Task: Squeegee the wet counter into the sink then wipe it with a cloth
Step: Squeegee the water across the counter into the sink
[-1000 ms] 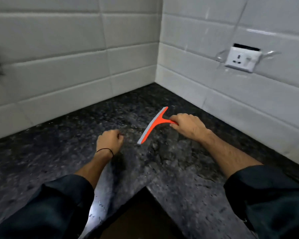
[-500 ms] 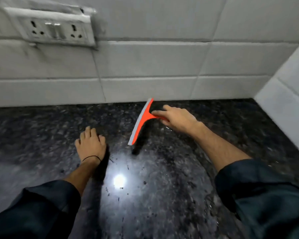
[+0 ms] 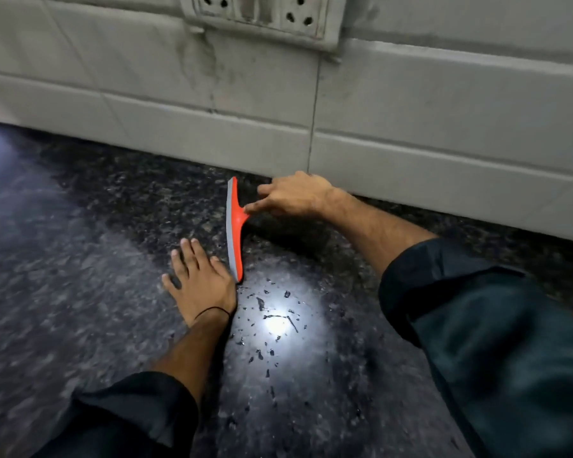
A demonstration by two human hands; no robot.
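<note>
An orange squeegee [image 3: 235, 226] with a grey rubber blade stands on edge on the dark speckled counter [image 3: 80, 259], its far end close to the tiled wall. My right hand [image 3: 295, 195] grips its handle, which my fingers mostly hide. My left hand [image 3: 201, 280] lies flat on the counter with fingers spread, its edge almost touching the near end of the blade. Water droplets [image 3: 272, 322] glisten on the stone just right of my left wrist. No sink or cloth is in view.
White tiled wall [image 3: 411, 127] runs along the back of the counter. A grimy socket plate [image 3: 262, 14] sits on the wall above the squeegee. A bright light reflection [image 3: 277, 325] shows on the wet stone.
The view has swung left along the counter, away from the corner. The squeegee has travelled left with my right hand and now stands nearly square to the wall. My left hand opened flat beside it.
</note>
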